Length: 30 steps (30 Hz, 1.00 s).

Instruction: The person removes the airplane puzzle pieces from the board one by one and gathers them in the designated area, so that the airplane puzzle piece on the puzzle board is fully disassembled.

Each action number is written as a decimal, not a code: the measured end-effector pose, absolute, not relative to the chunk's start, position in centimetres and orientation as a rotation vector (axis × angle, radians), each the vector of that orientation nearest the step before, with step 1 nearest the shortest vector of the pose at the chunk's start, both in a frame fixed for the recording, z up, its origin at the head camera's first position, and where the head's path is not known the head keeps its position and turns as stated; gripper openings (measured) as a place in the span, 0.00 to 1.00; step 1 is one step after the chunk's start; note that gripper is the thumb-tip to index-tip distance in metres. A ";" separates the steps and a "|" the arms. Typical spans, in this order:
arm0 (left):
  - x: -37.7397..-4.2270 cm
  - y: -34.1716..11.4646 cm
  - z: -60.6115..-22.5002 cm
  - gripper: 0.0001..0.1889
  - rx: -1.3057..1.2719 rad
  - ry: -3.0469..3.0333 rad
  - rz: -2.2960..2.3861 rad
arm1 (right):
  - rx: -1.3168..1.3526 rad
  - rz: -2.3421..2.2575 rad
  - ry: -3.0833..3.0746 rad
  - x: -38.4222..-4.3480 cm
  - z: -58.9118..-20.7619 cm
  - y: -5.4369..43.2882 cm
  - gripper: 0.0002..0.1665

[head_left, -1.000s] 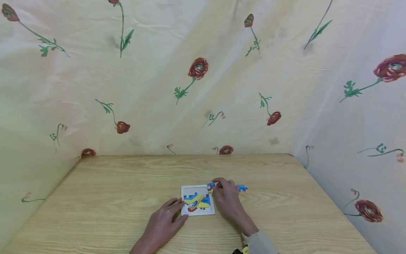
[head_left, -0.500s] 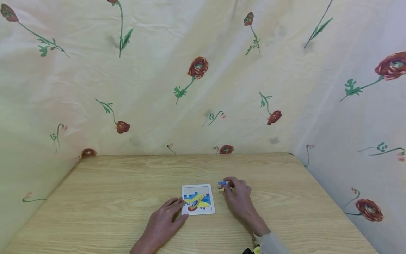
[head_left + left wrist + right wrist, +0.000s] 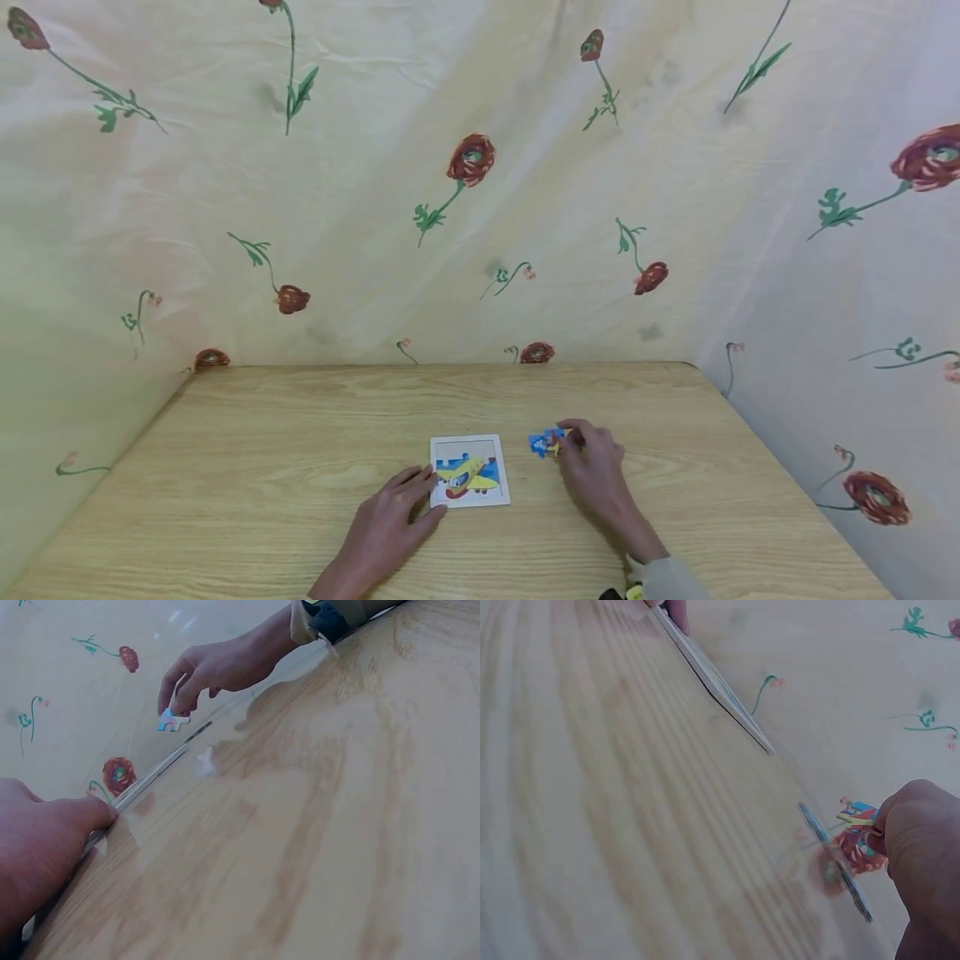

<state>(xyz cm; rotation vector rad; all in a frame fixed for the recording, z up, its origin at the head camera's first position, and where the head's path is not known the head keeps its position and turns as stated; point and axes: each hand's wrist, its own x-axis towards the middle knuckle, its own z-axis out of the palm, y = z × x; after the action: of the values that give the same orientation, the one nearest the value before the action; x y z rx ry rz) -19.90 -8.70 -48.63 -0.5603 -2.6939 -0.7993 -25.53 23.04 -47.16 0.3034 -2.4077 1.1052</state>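
My left hand (image 3: 393,517) lies at the left side of a white puzzle tray (image 3: 504,492), fingers against its edge and thumb stretched along the lower left corner. Inside the tray, an assembled part of a picture (image 3: 467,477) shows a yellow airplane on blue; the upper strip is bare. Right of the tray, my right hand (image 3: 596,471) pinches a jigsaw piece (image 3: 861,815) with blue, red and yellow on it, raised above the table in both wrist views. Below it, flat blue jigsaw pieces (image 3: 537,445) lie on the wood, partly hidden in the head view.
The wooden table (image 3: 300,433) runs back to a flowered cloth (image 3: 360,208) hung behind it and along both sides. A black and yellow device (image 3: 634,592) sits by the right sleeve (image 3: 671,581) at the bottom of the head view.
My right hand has carried the pinched jigsaw piece from the tray's upper right corner rightward, over the blue pieces. My left hand has stayed at the tray.
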 end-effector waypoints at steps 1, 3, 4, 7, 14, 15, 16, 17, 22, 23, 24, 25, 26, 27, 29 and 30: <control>-19.9 -8.7 -48.6 0.23 -0.561 -2.690 -0.799 | 0.294 1.102 -2.413 -25.5 -47.2 23.3 0.12; -19.9 -8.7 -48.7 0.23 -0.563 -2.685 -0.792 | 0.271 1.100 -2.421 -25.3 -47.2 24.0 0.12; -20.0 -8.7 -48.7 0.23 -0.564 -2.684 -0.787 | 0.261 1.094 -2.422 -25.3 -47.1 24.3 0.12; -20.0 -8.6 -48.7 0.23 -0.566 -2.683 -0.780 | 0.245 1.076 -2.412 -25.1 -47.1 25.2 0.12; -20.0 -8.7 -48.7 0.23 -0.571 -2.680 -0.775 | 0.245 1.020 -2.364 -25.1 -47.2 27.2 0.12; -20.1 -8.7 -48.7 0.23 -0.572 -2.681 -0.775 | 0.245 1.012 -2.360 -25.1 -47.3 27.4 0.12; -20.1 -8.7 -48.7 0.23 -0.571 -2.681 -0.776 | 0.244 1.007 -2.357 -25.1 -47.3 27.6 0.12; -20.1 -8.7 -48.7 0.23 -0.570 -2.681 -0.777 | 0.241 1.002 -2.358 -25.1 -47.3 27.8 0.12; -20.0 -8.6 -48.7 0.23 -0.560 -2.685 -0.782 | 0.225 0.999 -2.369 -25.0 -47.2 28.7 0.11; -20.0 -8.6 -48.7 0.23 -0.558 -2.688 -0.783 | 0.219 0.999 -2.376 -24.9 -47.1 28.8 0.11; -20.0 -8.6 -48.7 0.24 -0.556 -2.691 -0.785 | 0.210 1.000 -2.385 -24.9 -47.1 29.0 0.11; -20.0 -8.6 -48.7 0.24 -0.555 -2.695 -0.788 | 0.200 1.001 -2.392 -24.9 -47.2 29.2 0.12; -20.0 -8.6 -48.7 0.24 -0.555 -2.698 -0.790 | 0.192 1.000 -2.397 -24.9 -47.2 29.3 0.12; -20.0 -8.6 -48.7 0.24 -0.555 -2.702 -0.794 | 0.187 1.000 -2.399 -24.9 -47.2 29.5 0.12; -20.0 -8.7 -48.6 0.24 -0.555 -2.706 -0.799 | 0.184 0.993 -2.402 -25.0 -47.2 29.7 0.12; -19.9 -8.7 -48.6 0.24 -0.556 -2.707 -0.802 | 0.184 0.995 -2.402 -25.0 -47.2 29.8 0.12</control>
<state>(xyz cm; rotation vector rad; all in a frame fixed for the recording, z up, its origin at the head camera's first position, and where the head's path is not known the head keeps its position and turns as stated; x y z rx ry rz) -19.95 -8.68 -48.62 -0.5557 -2.7072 -0.8019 -24.97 29.81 -47.24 0.1843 -2.4016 0.9952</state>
